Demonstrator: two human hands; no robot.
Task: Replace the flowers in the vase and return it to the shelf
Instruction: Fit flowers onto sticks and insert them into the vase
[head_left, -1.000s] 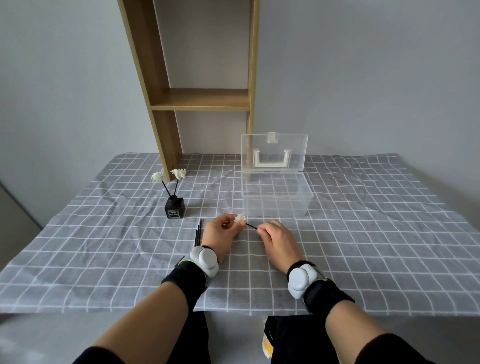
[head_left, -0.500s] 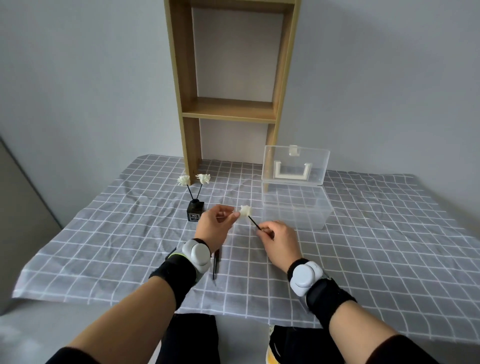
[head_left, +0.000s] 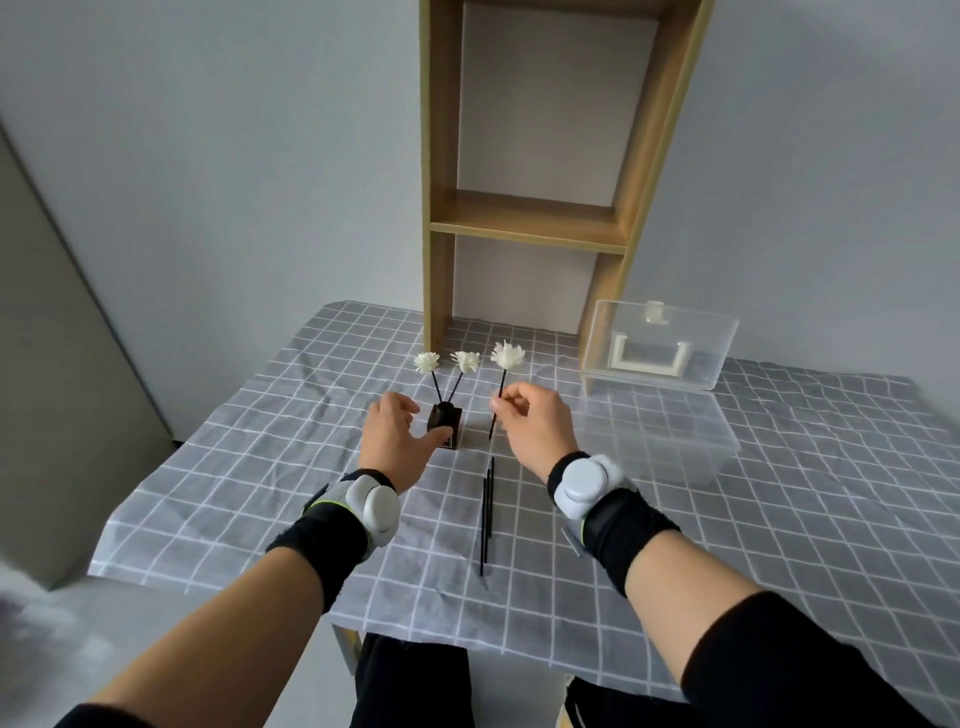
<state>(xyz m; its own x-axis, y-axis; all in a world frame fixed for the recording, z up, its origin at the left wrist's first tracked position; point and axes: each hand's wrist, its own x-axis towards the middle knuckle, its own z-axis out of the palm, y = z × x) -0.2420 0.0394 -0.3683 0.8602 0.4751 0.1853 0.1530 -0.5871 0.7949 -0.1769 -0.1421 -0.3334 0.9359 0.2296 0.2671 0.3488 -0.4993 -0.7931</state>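
The right hand (head_left: 535, 431) pinches a white flower (head_left: 507, 356) by its thin black stem, held upright. The left hand (head_left: 397, 441) is open, thumb touching the small black vase (head_left: 447, 422) on the checked cloth (head_left: 779, 519). Two white flowers (head_left: 447, 362) stand in it.

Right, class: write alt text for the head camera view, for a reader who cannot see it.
The right hand holds a white flower upright beside a small black vase already holding two. The left hand touches the vase on a checked tablecloth.
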